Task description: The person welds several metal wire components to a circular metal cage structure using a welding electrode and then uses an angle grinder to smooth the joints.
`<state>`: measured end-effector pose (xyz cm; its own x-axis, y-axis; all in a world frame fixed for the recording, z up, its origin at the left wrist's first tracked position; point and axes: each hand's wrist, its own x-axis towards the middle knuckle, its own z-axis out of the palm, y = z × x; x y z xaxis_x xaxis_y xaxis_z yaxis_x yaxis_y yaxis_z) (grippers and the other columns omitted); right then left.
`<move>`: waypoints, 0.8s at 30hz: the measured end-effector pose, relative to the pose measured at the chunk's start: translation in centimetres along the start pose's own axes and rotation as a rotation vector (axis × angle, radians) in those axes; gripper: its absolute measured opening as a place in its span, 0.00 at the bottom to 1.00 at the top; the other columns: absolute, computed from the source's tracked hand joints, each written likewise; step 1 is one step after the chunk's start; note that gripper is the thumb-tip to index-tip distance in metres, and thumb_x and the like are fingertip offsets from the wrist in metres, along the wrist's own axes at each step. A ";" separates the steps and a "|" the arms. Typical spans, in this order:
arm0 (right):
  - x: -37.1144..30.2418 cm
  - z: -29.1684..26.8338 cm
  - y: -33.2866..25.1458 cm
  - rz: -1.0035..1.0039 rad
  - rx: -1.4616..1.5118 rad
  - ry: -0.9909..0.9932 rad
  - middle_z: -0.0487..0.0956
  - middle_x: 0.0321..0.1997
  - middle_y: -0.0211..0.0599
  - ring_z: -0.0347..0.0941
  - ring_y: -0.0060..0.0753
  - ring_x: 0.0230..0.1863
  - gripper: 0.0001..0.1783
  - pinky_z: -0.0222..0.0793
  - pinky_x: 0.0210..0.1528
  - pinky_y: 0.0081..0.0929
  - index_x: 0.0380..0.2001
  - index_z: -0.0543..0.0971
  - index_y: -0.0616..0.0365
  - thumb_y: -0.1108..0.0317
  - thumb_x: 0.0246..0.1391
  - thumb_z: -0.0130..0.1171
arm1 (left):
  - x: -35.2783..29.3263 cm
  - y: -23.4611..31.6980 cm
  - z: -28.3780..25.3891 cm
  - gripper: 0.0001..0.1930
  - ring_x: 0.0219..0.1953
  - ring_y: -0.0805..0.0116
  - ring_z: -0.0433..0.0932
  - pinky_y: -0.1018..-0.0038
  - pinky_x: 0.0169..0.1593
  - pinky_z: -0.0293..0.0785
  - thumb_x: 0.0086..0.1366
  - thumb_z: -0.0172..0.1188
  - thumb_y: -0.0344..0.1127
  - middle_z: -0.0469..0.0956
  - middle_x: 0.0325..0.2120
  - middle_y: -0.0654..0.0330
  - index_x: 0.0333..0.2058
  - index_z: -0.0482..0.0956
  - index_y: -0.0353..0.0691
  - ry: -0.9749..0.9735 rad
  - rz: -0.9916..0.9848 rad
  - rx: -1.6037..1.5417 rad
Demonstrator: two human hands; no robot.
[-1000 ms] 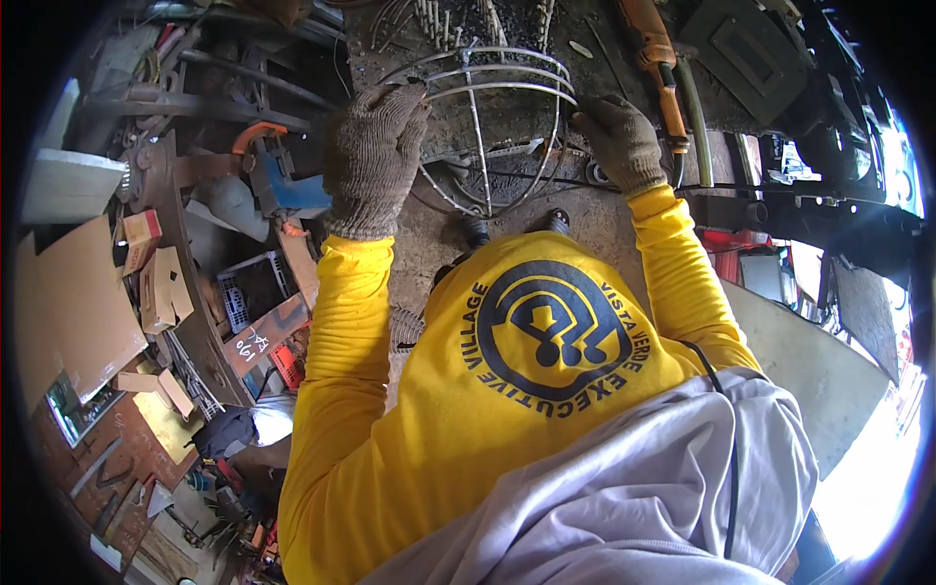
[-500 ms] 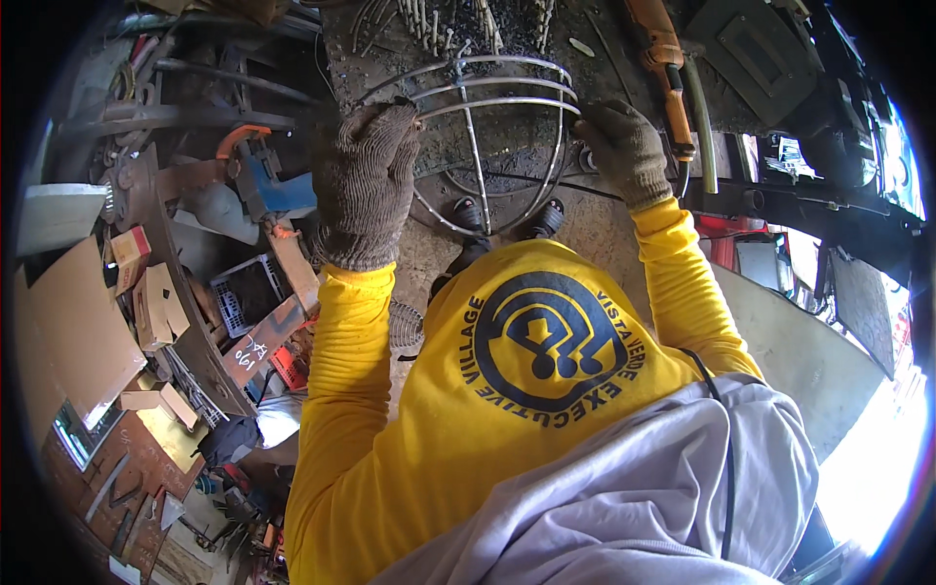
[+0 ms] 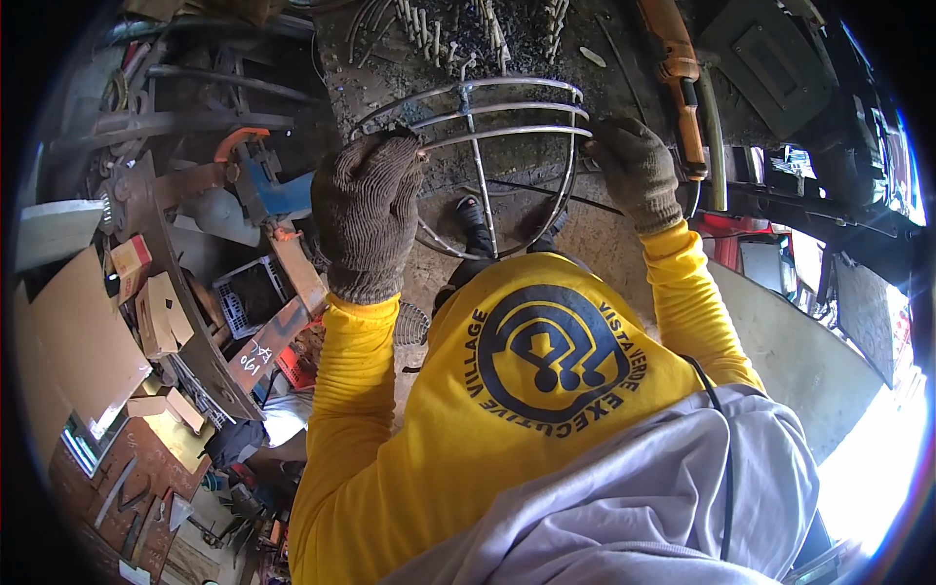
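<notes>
A rounded frame of bent metal rods hangs in front of my body, over the near edge of a dark workbench. Several curved bars cross its upper part, and longer rods run down toward a bottom loop. At its left end, my left hand, in a brown knit glove, is closed around the bars. The gloved right hand pinches the right end of the crossbars between thumb and fingers. Parts of the rods inside both gloves are hidden.
On the dark workbench lie several short rods and an orange power tool at the right. Blue clamp-like equipment stands to the left, near a plastic crate and cardboard boxes. My feet are below the frame.
Both hands and the rod frame sit a little lower in the picture, nearer my body. The whole view has also shifted slightly. Each hand keeps its hold.
</notes>
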<state>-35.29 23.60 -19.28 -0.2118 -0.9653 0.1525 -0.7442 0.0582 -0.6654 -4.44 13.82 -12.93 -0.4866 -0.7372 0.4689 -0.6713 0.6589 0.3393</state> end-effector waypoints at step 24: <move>0.4 -1.6 -0.9 -0.011 0.129 -0.098 0.83 0.40 0.43 0.82 0.43 0.41 0.19 0.78 0.43 0.36 0.49 0.82 0.58 0.69 0.53 0.68 | 0.2 -0.4 0.1 0.14 0.40 0.53 0.82 0.61 0.46 0.77 0.55 0.71 0.33 0.84 0.39 0.57 0.41 0.86 0.46 0.015 0.019 -0.036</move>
<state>-35.70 23.54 -17.47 -0.1361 -0.9864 0.0926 -0.6573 0.0199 -0.7534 -4.28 13.39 -13.07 -0.4907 -0.7224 0.4872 -0.6416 0.6779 0.3589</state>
